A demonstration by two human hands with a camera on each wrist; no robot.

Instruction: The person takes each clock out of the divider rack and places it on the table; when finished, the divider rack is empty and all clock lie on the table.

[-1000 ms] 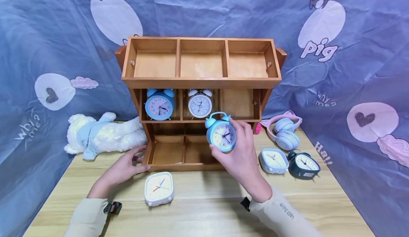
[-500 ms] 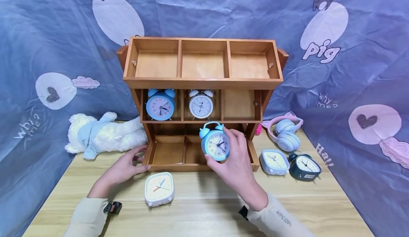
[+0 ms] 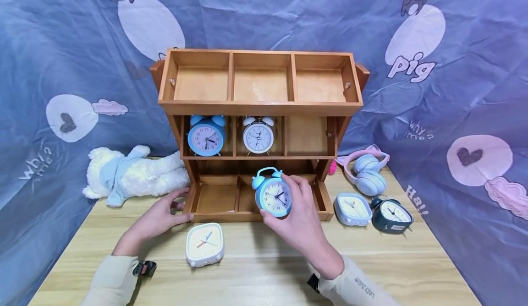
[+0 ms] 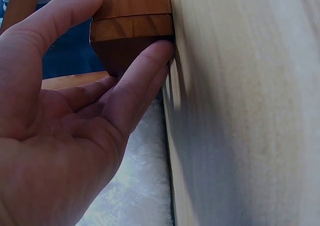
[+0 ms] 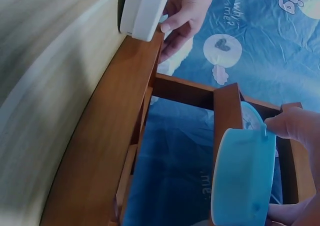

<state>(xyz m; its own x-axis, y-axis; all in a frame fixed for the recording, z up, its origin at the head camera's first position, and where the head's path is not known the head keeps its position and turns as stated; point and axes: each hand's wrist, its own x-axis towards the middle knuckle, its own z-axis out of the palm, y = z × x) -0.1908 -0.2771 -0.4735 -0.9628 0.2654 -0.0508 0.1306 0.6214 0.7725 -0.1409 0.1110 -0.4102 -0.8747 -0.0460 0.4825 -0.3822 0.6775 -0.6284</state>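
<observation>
My right hand (image 3: 303, 219) grips a light-blue twin-bell alarm clock (image 3: 274, 198) by its side, thumb low and fingers on its right edge. The clock is upright, face toward me, in front of the bottom tier of a wooden shelf (image 3: 260, 109). In the right wrist view the side of the alarm clock (image 5: 242, 181) shows. My left hand (image 3: 162, 214) holds the shelf's lower left corner; in the left wrist view its fingers lie about the wooden corner (image 4: 132, 26). A blue alarm clock (image 3: 206, 137) and a white alarm clock (image 3: 258, 137) stand in the middle tier.
A white square clock (image 3: 205, 245) lies on the table (image 3: 247, 278) in front of the shelf. To the right are a light-blue square clock (image 3: 353, 210), a dark green alarm clock (image 3: 392, 215) and headphones (image 3: 369, 180). A white plush bear (image 3: 140, 177) lies left.
My right hand has moved the light-blue alarm clock down and to the left, from near the middle tier to before the bottom tier. The left hand has stayed at the shelf's corner.
</observation>
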